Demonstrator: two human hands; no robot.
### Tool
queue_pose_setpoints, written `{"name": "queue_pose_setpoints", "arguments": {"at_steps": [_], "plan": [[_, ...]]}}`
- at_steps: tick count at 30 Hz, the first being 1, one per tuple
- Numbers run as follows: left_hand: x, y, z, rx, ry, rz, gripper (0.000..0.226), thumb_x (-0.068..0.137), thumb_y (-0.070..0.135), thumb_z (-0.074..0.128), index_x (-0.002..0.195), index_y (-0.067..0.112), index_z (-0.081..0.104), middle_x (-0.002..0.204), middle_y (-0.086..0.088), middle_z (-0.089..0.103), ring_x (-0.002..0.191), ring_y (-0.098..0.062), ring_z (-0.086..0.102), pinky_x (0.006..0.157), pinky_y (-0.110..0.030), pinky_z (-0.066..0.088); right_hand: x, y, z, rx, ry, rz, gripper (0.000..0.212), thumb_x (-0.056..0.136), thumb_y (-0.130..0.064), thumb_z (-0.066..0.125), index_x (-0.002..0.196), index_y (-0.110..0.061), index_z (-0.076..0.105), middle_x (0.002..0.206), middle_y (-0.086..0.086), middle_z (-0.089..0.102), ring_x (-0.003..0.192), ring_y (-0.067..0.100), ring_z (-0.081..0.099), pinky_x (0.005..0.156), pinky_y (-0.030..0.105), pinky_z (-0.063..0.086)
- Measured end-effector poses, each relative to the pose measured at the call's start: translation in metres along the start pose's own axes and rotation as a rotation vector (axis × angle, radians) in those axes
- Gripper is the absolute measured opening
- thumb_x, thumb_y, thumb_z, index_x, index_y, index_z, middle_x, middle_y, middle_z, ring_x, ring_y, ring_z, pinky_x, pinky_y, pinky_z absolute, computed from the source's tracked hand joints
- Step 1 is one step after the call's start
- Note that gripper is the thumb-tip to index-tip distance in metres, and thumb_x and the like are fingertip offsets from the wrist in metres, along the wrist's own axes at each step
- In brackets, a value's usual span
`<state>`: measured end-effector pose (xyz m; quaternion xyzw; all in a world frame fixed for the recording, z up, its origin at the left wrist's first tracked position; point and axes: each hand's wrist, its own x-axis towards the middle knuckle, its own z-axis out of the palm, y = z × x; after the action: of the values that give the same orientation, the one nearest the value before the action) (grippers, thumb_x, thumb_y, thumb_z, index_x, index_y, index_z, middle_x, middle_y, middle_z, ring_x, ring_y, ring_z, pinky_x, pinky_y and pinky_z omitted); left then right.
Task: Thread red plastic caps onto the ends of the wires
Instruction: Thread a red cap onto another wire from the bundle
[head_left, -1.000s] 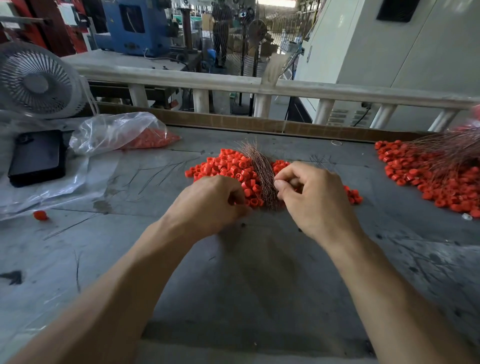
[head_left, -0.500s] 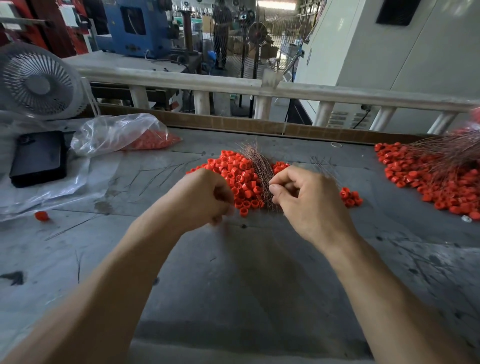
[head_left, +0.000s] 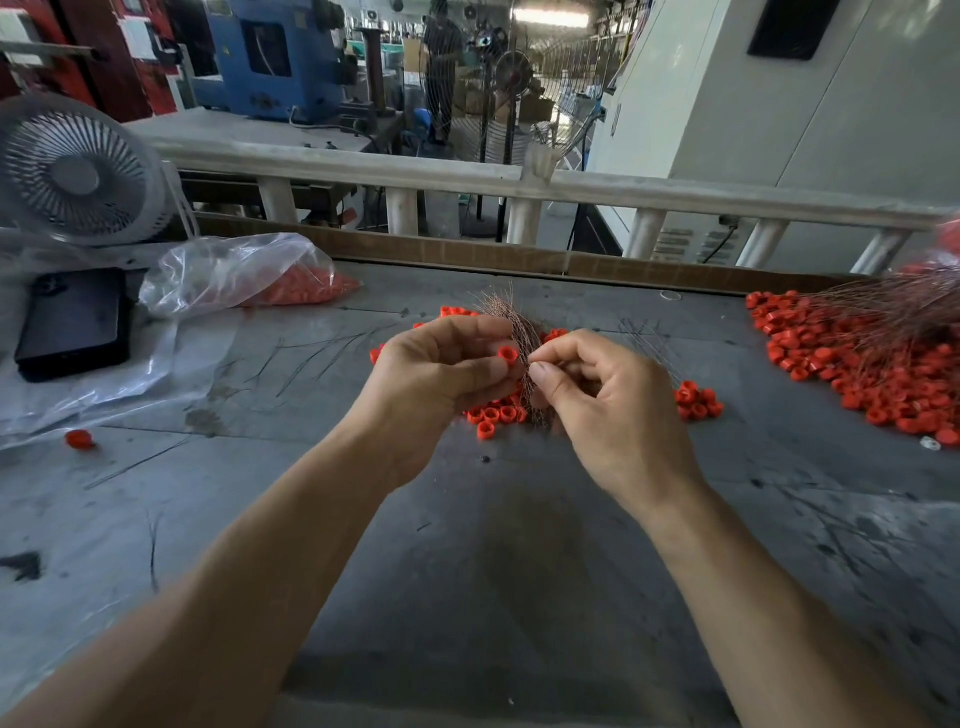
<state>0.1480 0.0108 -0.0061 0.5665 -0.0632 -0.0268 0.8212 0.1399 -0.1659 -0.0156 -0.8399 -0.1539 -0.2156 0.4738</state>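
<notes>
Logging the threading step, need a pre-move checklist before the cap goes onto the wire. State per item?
1. Small red plastic cap pinched in left hand: ok.
2. Cap's open end facing the right hand: cannot tell.
3. Single wire end isolated in the right fingertips: cannot tell, too thin to see.
4. Bundle of thin copper-coloured wires within reach, between both hands: ok.
5. Loose pile of red caps on the grey worktable for the next pick: ok.
6. Wire tip lined up with the cap hole: cannot tell.
</notes>
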Motion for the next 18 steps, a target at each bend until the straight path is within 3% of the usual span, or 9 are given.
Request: {"name": "queue_pose_setpoints", "arguments": {"at_steps": [5,18], "plan": [[-0.0011,-0.0016,0.0031,-0.011,-0.041,0.006,0.035,0.078,-0.003,0.067,0.112,0.002,0.068,0.094,-0.010,0.076,0.081,-0.020,0.074,0.076,-0.030,0.063,-0.0002,0.0001,-0.0002,0.030,0.007,-0.030,0.008,0.095,-0.024,0.069,0.092,-0.030,0.072,0.075,-0.010,0.072,0.069,0.013,0.070,0.063,0.043,0.058],[-0.0021,-0.0037,0.0009,0.085,-0.048,0.021,0.022,0.088,-0.007,0.063,0.106,0.001,0.070,0.083,-0.011,0.072,0.074,-0.019,0.070,0.074,-0.031,0.061,-0.0009,-0.0017,-0.0014,0.040,0.010,-0.036,0.009,0.094,-0.020,0.071,0.091,-0.028,0.074,0.073,-0.009,0.071,0.067,0.014,0.068,0.064,0.043,0.058]]}}
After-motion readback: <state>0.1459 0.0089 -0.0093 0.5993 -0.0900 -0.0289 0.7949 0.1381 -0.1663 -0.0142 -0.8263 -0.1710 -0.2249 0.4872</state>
